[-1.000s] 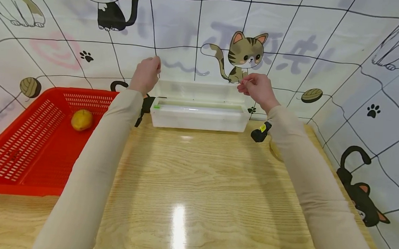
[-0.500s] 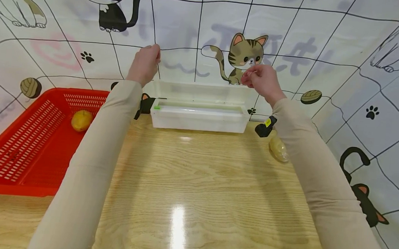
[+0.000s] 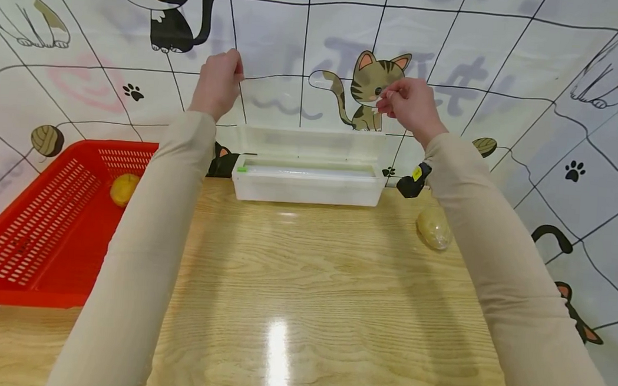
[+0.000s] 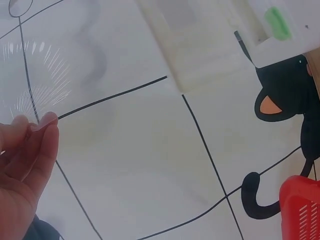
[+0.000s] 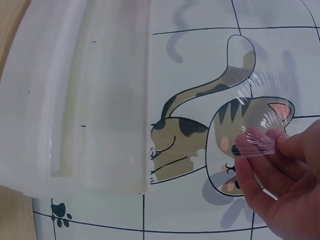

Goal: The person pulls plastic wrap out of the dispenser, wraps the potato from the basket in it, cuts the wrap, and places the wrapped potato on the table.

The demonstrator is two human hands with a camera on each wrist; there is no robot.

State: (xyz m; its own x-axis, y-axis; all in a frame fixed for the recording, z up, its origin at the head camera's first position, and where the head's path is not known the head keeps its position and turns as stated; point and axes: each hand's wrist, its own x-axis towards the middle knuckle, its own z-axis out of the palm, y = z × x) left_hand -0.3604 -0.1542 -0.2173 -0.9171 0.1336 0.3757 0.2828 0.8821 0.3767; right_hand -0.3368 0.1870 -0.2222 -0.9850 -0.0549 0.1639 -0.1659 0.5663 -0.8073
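Clear cling film (image 5: 260, 107) shows as creased, shiny lines at the fingertips in both wrist views; in the head view it is almost invisible. My left hand (image 3: 219, 85) pinches one corner of it between thumb and fingers, up in front of the wall. Level with the striped cat print, my right hand (image 3: 412, 109) pinches the other side. Below and between the hands stands a white cling film box (image 3: 309, 191) with its lid (image 3: 312, 142) raised at the back. Inside it lies a pale roll, with a small green piece (image 3: 242, 169) at the left end.
A red plastic basket (image 3: 24, 240) stands on the left, holding a yellow round fruit (image 3: 124, 190). Beside my right forearm, a yellowish item in clear film (image 3: 434, 228) lies on the wooden table (image 3: 303, 287). The cat-print wall covering (image 3: 275, 43) rises close behind the box.
Both hands have risen above the box, the left shifting slightly left and the right slightly right, still pinching the film. The film-covered item has come out from behind my right sleeve.
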